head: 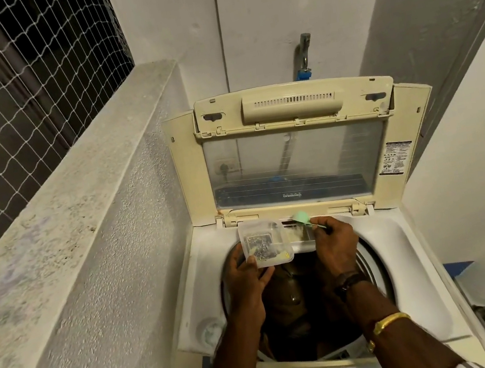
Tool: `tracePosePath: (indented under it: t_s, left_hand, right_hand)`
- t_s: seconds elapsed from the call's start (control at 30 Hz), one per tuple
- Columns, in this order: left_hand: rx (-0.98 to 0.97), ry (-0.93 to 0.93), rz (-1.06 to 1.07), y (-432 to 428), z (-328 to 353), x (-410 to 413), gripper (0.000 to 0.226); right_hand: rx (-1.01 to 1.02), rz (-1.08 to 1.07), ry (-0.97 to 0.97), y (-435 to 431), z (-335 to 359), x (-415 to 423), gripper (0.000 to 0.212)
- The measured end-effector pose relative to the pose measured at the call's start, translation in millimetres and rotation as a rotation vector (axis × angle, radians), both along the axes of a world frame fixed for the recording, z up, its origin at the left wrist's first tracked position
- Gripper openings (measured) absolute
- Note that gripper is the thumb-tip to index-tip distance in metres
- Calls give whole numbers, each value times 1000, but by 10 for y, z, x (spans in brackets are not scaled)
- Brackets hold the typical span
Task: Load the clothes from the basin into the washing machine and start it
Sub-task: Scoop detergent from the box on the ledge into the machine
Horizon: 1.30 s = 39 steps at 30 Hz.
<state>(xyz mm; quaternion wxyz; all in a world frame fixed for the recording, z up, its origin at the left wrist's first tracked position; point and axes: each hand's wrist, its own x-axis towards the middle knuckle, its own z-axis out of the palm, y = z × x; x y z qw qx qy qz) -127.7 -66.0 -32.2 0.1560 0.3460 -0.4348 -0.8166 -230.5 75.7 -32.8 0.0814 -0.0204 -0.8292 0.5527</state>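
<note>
While the clothes (290, 302) lie dark in the washing machine (407, 255) below both hands, the left hand (246, 282) grips a clear tub (266, 245) over the opening, and a loose hold could drop it in. Beyond, the right hand (336, 242) pinches a green scoop (304, 218) above the detergent drawer (299, 236) — a jolt would likely scatter powder past it.

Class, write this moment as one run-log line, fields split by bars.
left hand holds clear tub | right hand pinches green scoop over dispenser tray | lid up | drum holds dark clothes
</note>
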Motion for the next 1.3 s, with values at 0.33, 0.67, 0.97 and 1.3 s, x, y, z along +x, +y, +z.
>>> tracePosePath:
  t_s: [0.33, 0.67, 0.97, 1.3]
  left_hand:
    - [-8, -3, -14, 4, 26, -7, 37]
    - [-5, 43, -152, 9, 147, 12, 31]
    - [-78, 38, -154, -61, 140, -13, 33]
    - [-242, 44, -216, -17, 213, -24, 40]
  right_hand:
    - [-194, 31, -48, -37, -13, 2, 20]
    - [41, 466, -58, -269, 100, 81, 22]
    - [275, 477, 93, -89, 254, -27, 24]
    - [544, 409, 176, -85, 289, -74, 14]
